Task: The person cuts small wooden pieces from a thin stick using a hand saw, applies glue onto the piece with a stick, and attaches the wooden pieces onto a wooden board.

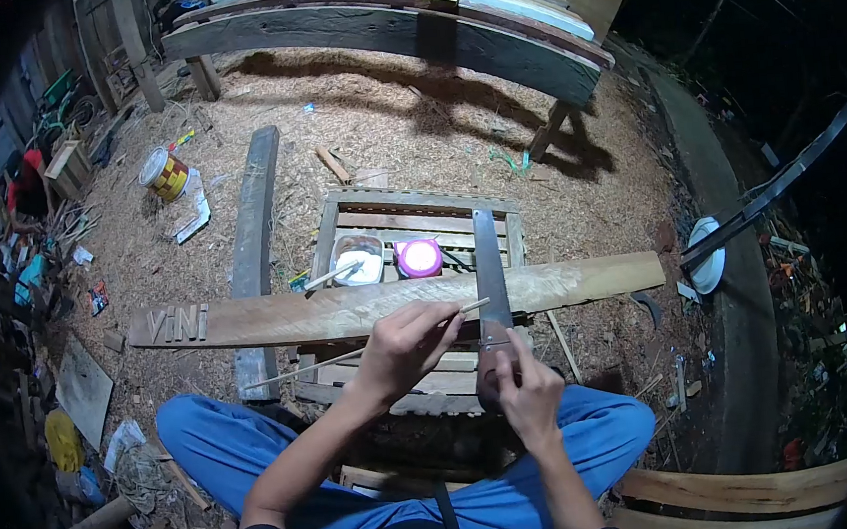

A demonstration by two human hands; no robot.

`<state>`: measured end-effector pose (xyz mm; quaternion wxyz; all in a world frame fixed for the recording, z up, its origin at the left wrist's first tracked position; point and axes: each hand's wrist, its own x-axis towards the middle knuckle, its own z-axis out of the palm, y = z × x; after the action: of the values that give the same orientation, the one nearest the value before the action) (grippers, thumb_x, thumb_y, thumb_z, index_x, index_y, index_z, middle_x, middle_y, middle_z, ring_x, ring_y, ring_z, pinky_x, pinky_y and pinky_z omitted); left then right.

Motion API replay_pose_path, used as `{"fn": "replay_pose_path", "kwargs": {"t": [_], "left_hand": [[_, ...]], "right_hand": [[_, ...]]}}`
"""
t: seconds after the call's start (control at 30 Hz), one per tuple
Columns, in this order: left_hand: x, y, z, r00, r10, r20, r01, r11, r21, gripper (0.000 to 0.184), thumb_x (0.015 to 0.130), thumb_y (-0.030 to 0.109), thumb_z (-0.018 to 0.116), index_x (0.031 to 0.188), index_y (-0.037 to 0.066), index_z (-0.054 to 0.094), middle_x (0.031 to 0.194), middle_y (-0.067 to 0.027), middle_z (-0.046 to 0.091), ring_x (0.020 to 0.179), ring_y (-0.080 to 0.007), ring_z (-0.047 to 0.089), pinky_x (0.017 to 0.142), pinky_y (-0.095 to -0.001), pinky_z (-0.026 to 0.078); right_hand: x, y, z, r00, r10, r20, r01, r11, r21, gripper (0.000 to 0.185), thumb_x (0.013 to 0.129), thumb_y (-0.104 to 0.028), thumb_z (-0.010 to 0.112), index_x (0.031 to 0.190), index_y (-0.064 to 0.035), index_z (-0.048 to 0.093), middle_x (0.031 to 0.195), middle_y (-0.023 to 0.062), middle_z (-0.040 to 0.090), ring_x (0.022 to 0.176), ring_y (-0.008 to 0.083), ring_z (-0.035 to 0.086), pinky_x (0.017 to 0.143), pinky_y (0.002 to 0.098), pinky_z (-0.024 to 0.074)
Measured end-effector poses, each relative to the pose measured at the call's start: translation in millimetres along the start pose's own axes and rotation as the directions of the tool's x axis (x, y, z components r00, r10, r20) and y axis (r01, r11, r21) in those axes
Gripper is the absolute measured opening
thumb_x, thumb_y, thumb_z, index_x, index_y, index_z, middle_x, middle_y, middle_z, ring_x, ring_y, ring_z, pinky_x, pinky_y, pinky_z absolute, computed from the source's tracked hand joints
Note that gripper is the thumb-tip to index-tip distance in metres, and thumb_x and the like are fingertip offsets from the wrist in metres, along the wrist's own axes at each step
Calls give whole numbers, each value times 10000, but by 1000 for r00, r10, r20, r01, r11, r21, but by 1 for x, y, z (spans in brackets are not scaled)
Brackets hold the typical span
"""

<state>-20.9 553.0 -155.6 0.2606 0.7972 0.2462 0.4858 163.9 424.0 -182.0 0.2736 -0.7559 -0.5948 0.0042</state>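
Sawdusty ground (579, 222); wooden letters (186, 324) set at left edge of long wooden plank (367, 310); my left hand (405, 341) pinches thin pale stick (302, 368), seemingly uncut; right hand (531, 387) holds steel handsaw (490, 269).

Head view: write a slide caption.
Left hand holding a thin stick, right hand at a handsaw, long plank beyond.

Left arm (309, 456) bent at the elbow, its forearm angled inward — the left hand (410, 345) pinched, knuckles up. The right forearm (569, 487) rises more steeply (its wrist fairly straight) — the right hand (531, 391) held lower, fingers curled.
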Motion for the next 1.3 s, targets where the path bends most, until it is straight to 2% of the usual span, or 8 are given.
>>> {"fn": "replay_pose_path", "kwargs": {"t": [0.13,0.2,0.33,0.6,0.73,0.87,0.97,1.3], "left_hand": [[3,11,-24,983,-115,142,119,993,-16,173,924,31,757,1086,-19,722,900,-157,747,788,-260,745,676,-342,581],[7,17,-30,982,-117,148,128,990,-63,172,934,30,745,1096,-19,718,892,-162,745,784,-262,745,680,-344,577],[16,14,-43,968,-45,248,68,994,-84,173,954,17,709,1125,-10,708,886,-181,736,784,-292,744,694,-368,566],[22,8,-42,899,-114,423,123,992,6,139,959,82,722,1094,52,706,862,-174,714,780,-376,706,652,-445,533],[21,2,-38,905,33,425,-46,999,21,168,969,196,715,1057,59,673,881,-108,711,777,-314,725,641,-425,552],[11,-8,-40,894,80,440,-107,993,39,183,928,185,740,1038,59,667,886,-89,703,806,-279,722,658,-401,561],[8,-9,-38,913,108,392,-156,983,92,173,884,160,747,1011,67,675,827,-66,674,770,-258,707,644,-384,553],[5,-13,-44,921,168,351,-256,941,220,130,865,177,755,939,88,696,769,-32,657,719,-204,694,598,-350,535]], "right_hand": [[34,-10,-27,999,34,-21,-25,937,349,407,987,-223,684,1364,-74,640,832,164,734,694,302,740,666,391,572],[61,-24,-41,976,-185,115,80,797,599,370,998,-234,684,1327,-69,646,836,160,731,732,298,742,678,382,568],[92,-27,-43,869,-390,304,97,738,668,246,1050,-253,630,1100,-12,614,834,167,678,784,296,692,726,375,536],[83,-8,-29,751,-409,518,-94,710,698,299,1074,-262,543,952,10,563,737,131,521,668,252,525,648,391,435],[83,-5,-26,762,-453,464,-66,658,750,266,1052,-234,558,937,6,574,731,158,526,661,297,548,636,396,439],[83,-7,-14,750,-572,331,212,683,699,194,983,-184,612,918,-4,586,743,161,565,635,366,584,592,427,451],[82,-12,-5,766,-638,75,545,707,451,166,881,-156,713,840,-46,596,681,109,529,576,288,578,545,407,439],[84,-22,10,740,-673,-14,610,662,434,182,877,-80,739,776,-31,595,616,85,485,509,260,493,496,393,376]]}}
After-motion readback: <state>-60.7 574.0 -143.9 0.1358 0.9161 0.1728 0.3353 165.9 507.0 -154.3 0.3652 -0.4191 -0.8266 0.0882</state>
